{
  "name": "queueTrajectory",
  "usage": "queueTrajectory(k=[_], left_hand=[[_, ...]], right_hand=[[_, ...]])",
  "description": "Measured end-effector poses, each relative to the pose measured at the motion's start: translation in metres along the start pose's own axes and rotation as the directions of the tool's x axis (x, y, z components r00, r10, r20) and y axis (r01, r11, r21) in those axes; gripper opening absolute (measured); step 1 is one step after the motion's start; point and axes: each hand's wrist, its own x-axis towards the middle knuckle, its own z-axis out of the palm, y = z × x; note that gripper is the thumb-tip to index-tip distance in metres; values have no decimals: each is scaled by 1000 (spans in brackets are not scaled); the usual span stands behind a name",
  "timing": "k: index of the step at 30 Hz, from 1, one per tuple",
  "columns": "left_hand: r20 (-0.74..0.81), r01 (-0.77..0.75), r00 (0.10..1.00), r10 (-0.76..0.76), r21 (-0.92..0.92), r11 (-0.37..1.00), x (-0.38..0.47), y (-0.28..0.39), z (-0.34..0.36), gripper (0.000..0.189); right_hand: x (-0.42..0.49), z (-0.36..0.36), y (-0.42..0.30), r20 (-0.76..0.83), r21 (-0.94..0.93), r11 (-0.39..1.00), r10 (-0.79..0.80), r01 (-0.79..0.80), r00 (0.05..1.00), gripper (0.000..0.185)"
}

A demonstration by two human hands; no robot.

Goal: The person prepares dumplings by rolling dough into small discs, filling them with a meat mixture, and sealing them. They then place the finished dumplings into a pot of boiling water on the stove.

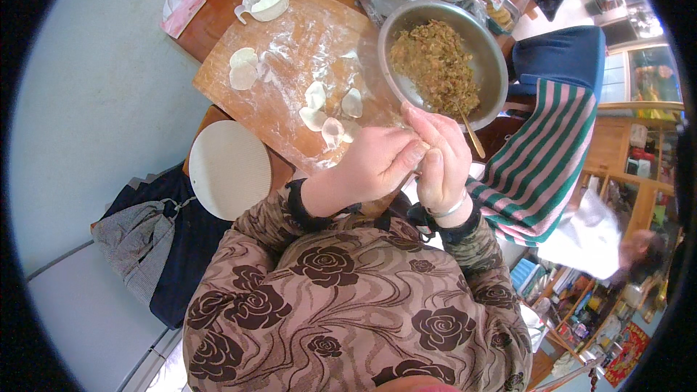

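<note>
My left hand (pixel 375 166) and my right hand (pixel 444 158) meet at the fingertips in front of my chest, thumbs side by side, pressed around something small that they almost fully hide; a dumpling wrapper is likely but not visible enough to confirm. Just beyond them, the steel bowl (pixel 496 90) holds minced filling (pixel 435 65), with a spoon (pixel 472 133) leaning on its near rim. On the floured wooden board (pixel 283 120) lie several round dough wrappers (pixel 315 95), some overlapping. Two more wrappers (pixel 243 75) overlap near the board's left side.
A cup of flour (pixel 267 2) stands on the board's far left corner. A round white ribbed mat (pixel 231 169) lies left of my hands. Right of the bowl, a striped cloth (pixel 544 158) hangs by a blue chair back (pixel 563 57). Another person (pixel 642 253) is at the far right.
</note>
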Motion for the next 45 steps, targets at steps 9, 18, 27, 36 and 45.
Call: queueTrajectory(k=[9,18,27,36,45], left_hand=[[-239,-6,970,46,164,986,-7,-17,23,25],[166,469,855,-491,-652,595,-20,-59,-20,62],[64,549,818,-572,-382,743,-29,-78,-43,49],[17,638,756,-655,-244,730,-43,-84,-65,36],[-386,688,710,-588,558,464,-42,-132,-177,45]], right_hand=[[-15,27,7,-139,129,985,129,-112,982,30],[-25,41,28,317,620,573,442,-536,839,91],[1,75,33,469,653,224,630,-724,619,49],[-13,117,43,450,791,-12,688,-611,569,33],[-39,49,47,489,166,505,704,-847,515,28]])
